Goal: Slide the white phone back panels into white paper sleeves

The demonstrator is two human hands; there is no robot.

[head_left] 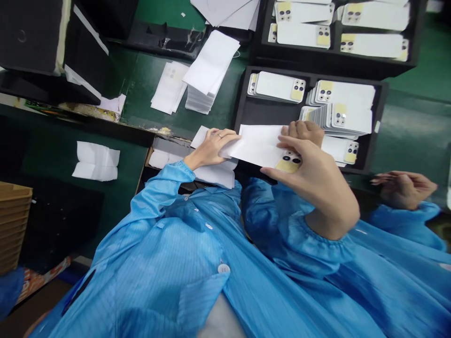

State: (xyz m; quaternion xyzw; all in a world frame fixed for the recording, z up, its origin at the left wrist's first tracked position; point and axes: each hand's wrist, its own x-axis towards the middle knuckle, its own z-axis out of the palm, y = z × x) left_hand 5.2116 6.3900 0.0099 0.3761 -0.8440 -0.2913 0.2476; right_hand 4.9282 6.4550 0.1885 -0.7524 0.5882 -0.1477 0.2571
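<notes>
A white sheet (259, 141) is stretched between my two hands. My left hand (213, 148) pinches its left end, fingers closed. At the other end, my right hand (310, 171) grips a white phone-shaped panel with a yellow patch and dark round lenses (289, 162), thumb below and fingers above. The sheet covers much of this panel. Just behind my right hand is another person's hand (310, 131), its fingers near the sheet's edge. Similar panels (348, 119) lie stacked in a black tray (378, 117) beyond the hands.
A tall stack of white sheets (213, 61) stands beside a few loose sheets (169, 87). Another black tray (419, 37) of panels is farther back. Folded white paper (97, 161) lies left. Another hand (405, 189) is at right. Black boxes (28, 35) stand upper left.
</notes>
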